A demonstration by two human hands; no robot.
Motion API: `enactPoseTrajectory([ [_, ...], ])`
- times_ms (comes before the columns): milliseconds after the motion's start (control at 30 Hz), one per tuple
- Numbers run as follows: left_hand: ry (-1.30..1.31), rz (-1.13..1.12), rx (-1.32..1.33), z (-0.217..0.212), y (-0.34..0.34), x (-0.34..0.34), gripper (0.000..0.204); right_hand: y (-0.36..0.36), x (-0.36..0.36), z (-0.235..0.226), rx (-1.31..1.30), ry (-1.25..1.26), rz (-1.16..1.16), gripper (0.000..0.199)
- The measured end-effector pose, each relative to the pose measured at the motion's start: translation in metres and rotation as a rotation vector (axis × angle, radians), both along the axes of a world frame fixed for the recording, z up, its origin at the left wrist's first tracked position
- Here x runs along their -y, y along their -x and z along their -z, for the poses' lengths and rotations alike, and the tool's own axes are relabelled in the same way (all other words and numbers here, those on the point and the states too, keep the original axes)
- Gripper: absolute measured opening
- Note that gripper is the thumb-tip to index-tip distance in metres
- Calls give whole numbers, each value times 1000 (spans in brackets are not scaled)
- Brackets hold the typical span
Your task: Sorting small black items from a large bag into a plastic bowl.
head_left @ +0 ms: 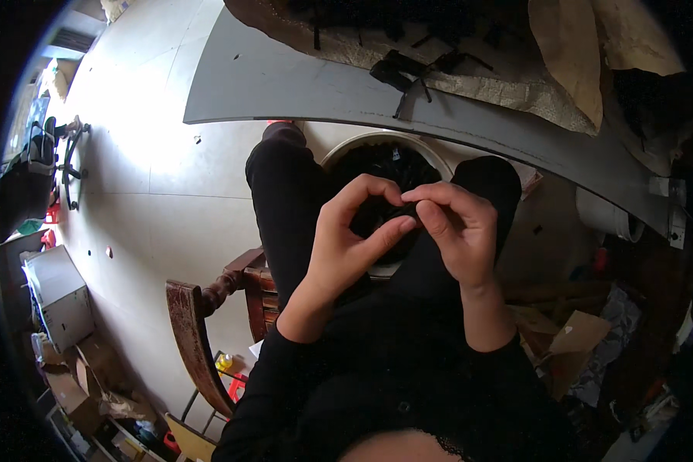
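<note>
My left hand and my right hand meet fingertip to fingertip over my lap. Both are closed in a pinch, thumbs against forefingers. Something small and dark seems to sit between the tips, but the fingers and the black background hide what it is. Below and behind the hands, between my knees, stands a round pale tub holding a heap of small black pieces. One shiny bit catches the light on top of the heap.
A grey tabletop crosses ahead, with an opened sack and loose black strip-like pieces on it. A wooden chair arm is at my left. Cardboard boxes lie lower left; torn cardboard lies at right.
</note>
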State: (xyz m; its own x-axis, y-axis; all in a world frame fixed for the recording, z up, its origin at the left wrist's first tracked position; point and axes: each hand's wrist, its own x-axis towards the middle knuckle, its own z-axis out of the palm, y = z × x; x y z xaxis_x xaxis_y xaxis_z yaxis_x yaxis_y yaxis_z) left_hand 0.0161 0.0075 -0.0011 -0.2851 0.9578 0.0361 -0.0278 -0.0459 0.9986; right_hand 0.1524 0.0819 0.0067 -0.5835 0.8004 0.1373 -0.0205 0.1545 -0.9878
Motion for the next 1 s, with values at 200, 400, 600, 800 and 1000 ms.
enactPoseTrajectory([
  [200, 5, -175, 156, 1, -20, 0, 15, 5, 12, 5, 53, -230, 138, 11],
  [400, -98, -175, 260, 19, -25, 2, 11, 9, 24, 8, 135, -535, 225, 11],
  [600, 180, -144, 433, 21, -18, 4, 12, 8, 1, 14, 281, -620, 85, 11],
  [800, 61, -55, -472, 42, -6, 5, 31, 53, -84, 5, 428, -919, 306, 15],
  [1000, 82, 7, -458, 31, 4, 7, 31, 73, -136, 20, 310, -1078, 217, 35],
])
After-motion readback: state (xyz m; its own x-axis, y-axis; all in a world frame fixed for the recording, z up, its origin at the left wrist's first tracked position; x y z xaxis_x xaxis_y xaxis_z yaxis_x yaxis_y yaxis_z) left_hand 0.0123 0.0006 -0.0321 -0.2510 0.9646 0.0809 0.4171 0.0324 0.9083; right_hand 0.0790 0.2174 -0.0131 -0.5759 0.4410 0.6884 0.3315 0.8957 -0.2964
